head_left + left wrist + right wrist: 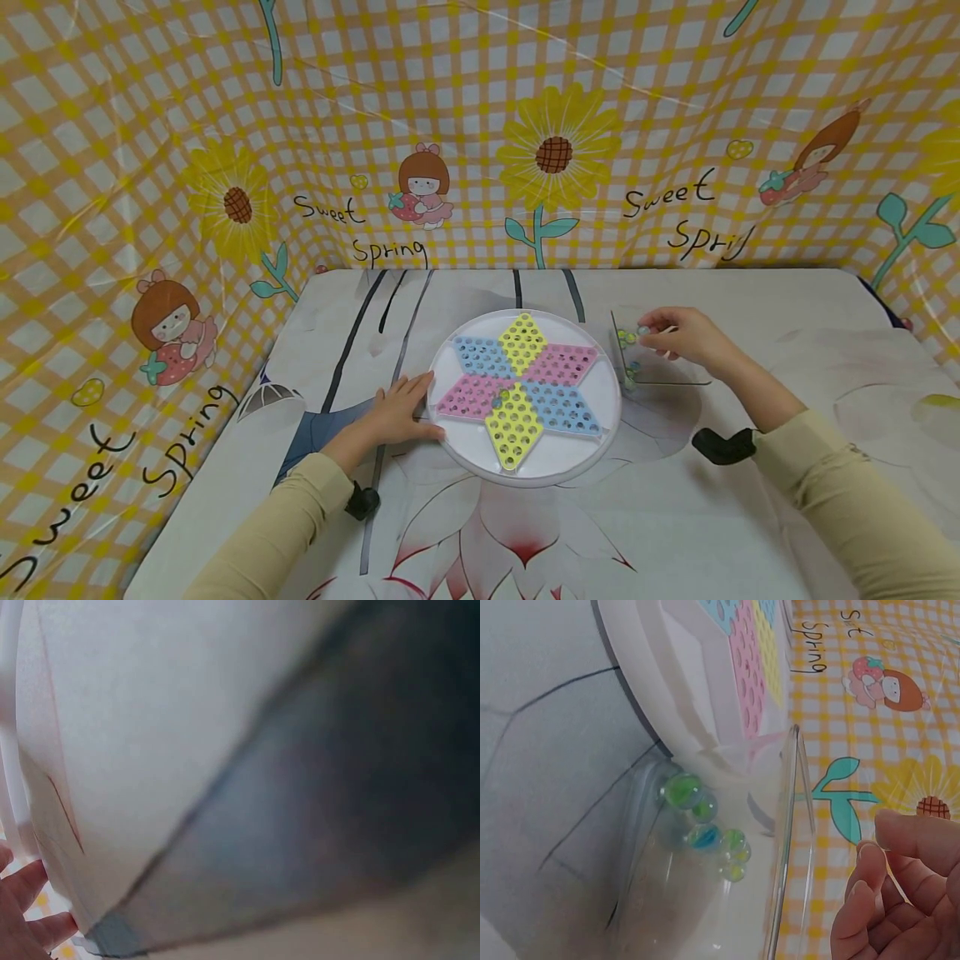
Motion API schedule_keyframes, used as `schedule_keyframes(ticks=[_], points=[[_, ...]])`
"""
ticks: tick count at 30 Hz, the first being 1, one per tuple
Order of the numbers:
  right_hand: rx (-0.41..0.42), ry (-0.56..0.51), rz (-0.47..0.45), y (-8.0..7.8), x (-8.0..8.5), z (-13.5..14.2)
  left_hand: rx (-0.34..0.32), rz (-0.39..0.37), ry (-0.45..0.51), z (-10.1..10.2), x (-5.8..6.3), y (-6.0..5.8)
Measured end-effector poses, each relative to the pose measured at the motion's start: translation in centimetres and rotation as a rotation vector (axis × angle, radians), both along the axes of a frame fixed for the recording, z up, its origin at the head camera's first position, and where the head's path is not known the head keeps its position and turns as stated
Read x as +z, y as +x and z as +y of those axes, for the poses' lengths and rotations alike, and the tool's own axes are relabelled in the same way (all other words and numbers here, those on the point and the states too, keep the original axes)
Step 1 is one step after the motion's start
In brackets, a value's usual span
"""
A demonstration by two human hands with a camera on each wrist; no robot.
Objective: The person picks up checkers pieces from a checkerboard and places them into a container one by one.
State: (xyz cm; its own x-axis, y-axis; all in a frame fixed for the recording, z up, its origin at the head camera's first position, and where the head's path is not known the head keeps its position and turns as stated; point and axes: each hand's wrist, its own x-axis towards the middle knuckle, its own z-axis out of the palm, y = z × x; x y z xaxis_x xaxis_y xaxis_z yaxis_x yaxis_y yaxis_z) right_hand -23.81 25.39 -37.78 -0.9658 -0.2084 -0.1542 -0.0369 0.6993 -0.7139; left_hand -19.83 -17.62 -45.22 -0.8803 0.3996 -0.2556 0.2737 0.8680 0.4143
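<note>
A round white Chinese checkers board (457, 450) lies on the table, its star in yellow, pink and blue sections full of holes. Marbles (501, 397) sit near the star's centre. At the board's left rim rests my left hand (397, 411), fingers extended and thumb apart; the left wrist view catches only its fingers (30, 885). My right hand (686, 337) is over a clear plastic box (667, 382) and pinches a small pale marble (643, 331) between thumb and fingertips. Green and blue marbles (703, 838) lie inside the box.
The table (585, 533) has a printed flower cloth. Behind and to the left hangs a yellow checked curtain (472, 100) with sunflowers. The box stands right of the board, close to its rim. Black wrist mounts (723, 447) show at the sleeves.
</note>
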Motion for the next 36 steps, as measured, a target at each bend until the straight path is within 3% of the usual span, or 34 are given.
schedule_keyframes(ticks=[22, 36], points=[[-0.025, 0.001, -0.045, 0.5, -1.4, 2.4, -0.001, 0.001, -0.004, 0.0, 0.1, 0.0], [-0.026, 0.006, -0.036, 0.5, -0.5, 1.8, -0.005, -0.001, 0.001, 0.0, 0.3, 0.1]])
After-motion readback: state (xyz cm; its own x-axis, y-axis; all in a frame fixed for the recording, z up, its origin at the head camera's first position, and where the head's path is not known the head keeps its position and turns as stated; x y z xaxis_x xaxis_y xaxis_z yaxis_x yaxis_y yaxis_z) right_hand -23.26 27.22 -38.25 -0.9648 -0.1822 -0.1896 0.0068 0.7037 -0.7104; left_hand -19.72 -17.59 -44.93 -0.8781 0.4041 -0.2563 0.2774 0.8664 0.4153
